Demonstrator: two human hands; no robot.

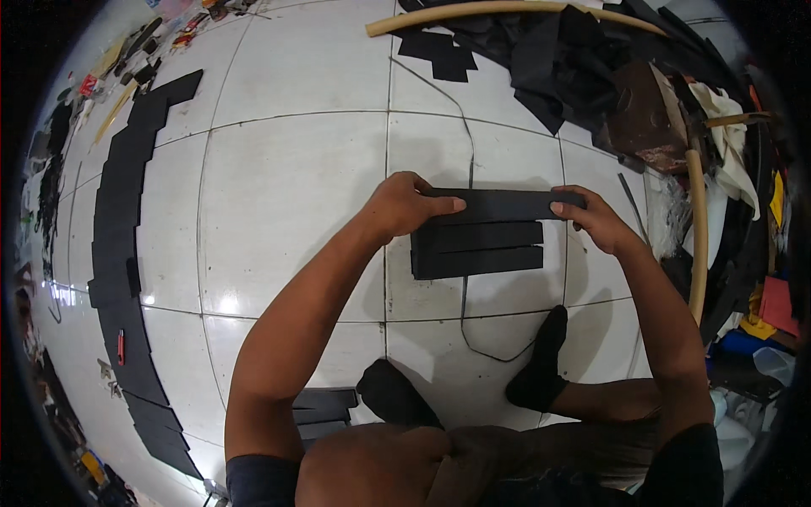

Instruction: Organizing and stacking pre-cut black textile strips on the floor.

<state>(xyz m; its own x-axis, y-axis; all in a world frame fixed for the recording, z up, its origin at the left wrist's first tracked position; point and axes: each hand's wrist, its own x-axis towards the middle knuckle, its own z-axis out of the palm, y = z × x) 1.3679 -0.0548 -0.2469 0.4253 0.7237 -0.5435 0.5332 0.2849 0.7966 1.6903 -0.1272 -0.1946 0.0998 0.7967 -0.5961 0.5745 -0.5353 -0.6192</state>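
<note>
Black, a flat strip [507, 204] spans left hand [404, 204] to right hand [598, 221], fingers [449, 205] clamped on its ends, near dark pieces [486, 237].

one left hand [401, 207], one right hand [598, 221], one black strip [507, 204] between them, two lower strips [490, 237] just bodyward of the grip, two socks [541, 363] nearer the body, one red cutter [121, 346] well left, two long canes [507, 8], one beyond, one right
</note>
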